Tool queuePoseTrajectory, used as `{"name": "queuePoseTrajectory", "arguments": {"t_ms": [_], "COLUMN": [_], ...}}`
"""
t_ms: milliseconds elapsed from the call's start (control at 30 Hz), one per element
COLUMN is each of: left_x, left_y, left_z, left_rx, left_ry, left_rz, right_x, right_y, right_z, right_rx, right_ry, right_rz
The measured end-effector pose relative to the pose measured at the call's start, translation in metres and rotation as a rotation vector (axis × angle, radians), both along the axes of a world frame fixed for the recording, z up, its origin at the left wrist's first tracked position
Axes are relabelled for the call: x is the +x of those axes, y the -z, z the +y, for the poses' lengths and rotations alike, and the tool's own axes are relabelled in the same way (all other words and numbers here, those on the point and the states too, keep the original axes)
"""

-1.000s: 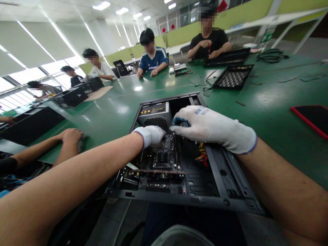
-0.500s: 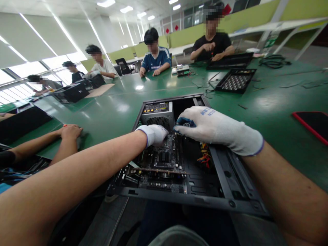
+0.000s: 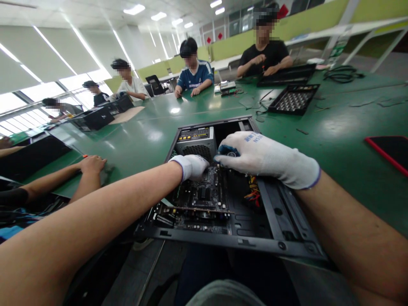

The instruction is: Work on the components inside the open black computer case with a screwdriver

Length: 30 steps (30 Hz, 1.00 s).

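An open black computer case [image 3: 255, 242] lies in front of me, with a power supply [image 3: 196, 142] at its back left and a motherboard [image 3: 204, 193] inside. My left hand [image 3: 195, 167], in a white glove, reaches to the motherboard's back edge beside the power supply; its fingers are bent down and their tips are hidden. My right hand [image 3: 248, 155], gloved too, is curled over the case right of the power supply, closed around a small round dark thing I cannot make out. Red and yellow wires [image 3: 253, 193] hang below it.
The green table [image 3: 140, 148] holds a black perforated panel [image 3: 295, 100], cables [image 3: 344, 74] and a red-edged black device [image 3: 389, 151]. A person's bare hands [image 3: 92, 163] rest at the left. Several people sit around the table.
My right hand has shifted slightly left over the case. The view has turned a little, so the people and cases at the left appear farther right. My left hand stays in place.
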<state>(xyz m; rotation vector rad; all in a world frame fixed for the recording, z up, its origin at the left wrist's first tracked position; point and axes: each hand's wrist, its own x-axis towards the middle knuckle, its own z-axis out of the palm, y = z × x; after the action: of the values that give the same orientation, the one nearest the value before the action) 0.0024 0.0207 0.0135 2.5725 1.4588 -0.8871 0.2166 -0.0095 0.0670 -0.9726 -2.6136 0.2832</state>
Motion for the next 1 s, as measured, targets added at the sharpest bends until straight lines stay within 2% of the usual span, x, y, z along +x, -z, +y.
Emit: {"name": "queuePoseTrajectory", "arguments": {"t_ms": [1000], "left_x": [0.0001], "left_y": [-0.0002], "left_z": [-0.0007], "left_rx": [-0.004], "left_ry": [-0.002], "left_rz": [-0.009], "right_x": [0.0009], "right_y": [0.0038], "right_z": [0.0031], "right_rx": [0.029], "right_ry": [-0.013], "right_rz": [0.002]}}
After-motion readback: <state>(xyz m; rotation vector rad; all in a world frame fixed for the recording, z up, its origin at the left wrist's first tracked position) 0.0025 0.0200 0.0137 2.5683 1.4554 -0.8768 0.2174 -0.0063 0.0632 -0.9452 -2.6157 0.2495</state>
